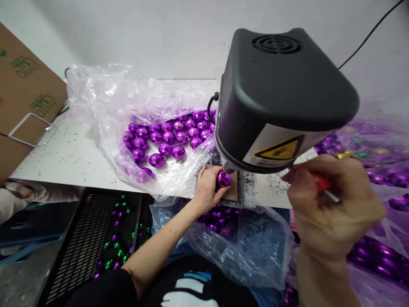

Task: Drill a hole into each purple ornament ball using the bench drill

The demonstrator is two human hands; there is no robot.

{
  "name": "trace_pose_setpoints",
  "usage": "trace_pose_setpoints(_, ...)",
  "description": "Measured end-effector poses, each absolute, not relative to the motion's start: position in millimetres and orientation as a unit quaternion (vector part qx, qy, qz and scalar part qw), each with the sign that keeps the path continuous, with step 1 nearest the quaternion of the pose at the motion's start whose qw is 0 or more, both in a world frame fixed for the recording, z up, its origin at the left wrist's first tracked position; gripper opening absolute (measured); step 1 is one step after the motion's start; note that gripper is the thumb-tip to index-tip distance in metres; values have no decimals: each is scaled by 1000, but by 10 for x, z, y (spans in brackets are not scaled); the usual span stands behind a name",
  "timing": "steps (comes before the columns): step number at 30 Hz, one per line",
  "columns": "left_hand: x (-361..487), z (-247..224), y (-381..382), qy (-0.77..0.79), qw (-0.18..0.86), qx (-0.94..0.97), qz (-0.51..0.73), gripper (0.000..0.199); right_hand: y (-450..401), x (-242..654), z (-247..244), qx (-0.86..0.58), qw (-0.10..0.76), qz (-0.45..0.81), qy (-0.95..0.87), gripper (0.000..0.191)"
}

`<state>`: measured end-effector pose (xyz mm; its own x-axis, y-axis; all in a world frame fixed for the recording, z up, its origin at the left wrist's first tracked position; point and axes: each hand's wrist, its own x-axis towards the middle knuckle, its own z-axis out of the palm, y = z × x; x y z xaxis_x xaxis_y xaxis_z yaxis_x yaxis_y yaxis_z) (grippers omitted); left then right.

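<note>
My left hand holds a shiny purple ball between thumb and fingers, over a brown pad on the base of a black machine. The ball sits right under the machine's lower tip. At the right, my right hand is wrapped round a red handle with a metal rod end sticking out. Several purple balls lie on a clear plastic bag to the left of the machine.
A cardboard box stands at the far left of the white table. Below is a black crate with green and purple beads. An open plastic bag hangs at the table's front edge. More bagged purple balls are at the right.
</note>
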<state>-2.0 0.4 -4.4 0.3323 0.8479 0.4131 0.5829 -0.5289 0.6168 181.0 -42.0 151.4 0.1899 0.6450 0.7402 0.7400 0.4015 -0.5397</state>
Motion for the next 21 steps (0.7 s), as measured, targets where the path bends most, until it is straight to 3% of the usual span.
trace_pose_setpoints(11, -19, -44, -10, 441, 185, 788, 388, 47, -465, 1726, 1157, -478, 581, -93, -652, 36)
trace_pose_setpoints(21, -18, -119, 35, 411, 227, 770, 433, 53, -424, 1714, 1097, -452, 605, -88, -650, 32)
